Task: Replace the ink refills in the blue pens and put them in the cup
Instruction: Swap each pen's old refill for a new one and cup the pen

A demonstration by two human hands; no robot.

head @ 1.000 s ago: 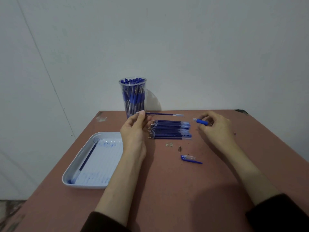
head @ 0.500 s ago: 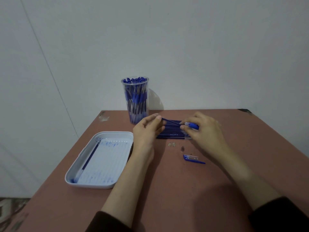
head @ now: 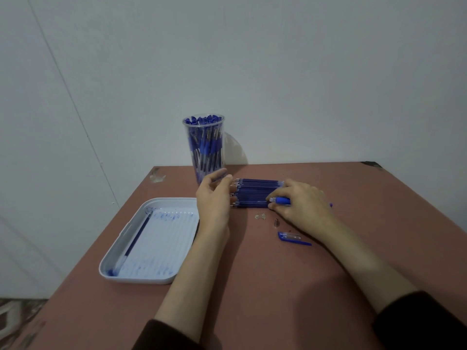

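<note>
A clear cup [head: 204, 147] full of blue pens stands at the back of the table. A pile of dark blue refills [head: 252, 195] lies in front of it. My left hand [head: 214, 198] is at the pile's left end, thumb and fingertips pinched together. The thin refill they hold is hard to make out against the pile. My right hand [head: 300, 203] grips a blue pen barrel [head: 280, 200], its open end pointing left, low over the pile's right end. A blue pen cap part [head: 293, 237], a metal tip [head: 277, 222] and a small spring [head: 260, 216] lie nearby on the table.
A white tray [head: 151, 279] smeared with blue ink sits at the left, with one used refill [head: 136, 239] lying in it. The brown table's [head: 252, 286] left edge runs close beside the tray. A grey wall stands directly behind the cup.
My left hand carried a refill from above the pile toward the barrel. My right hand brought the barrel left and down onto the pile's right end, closing the gap between the hands.
</note>
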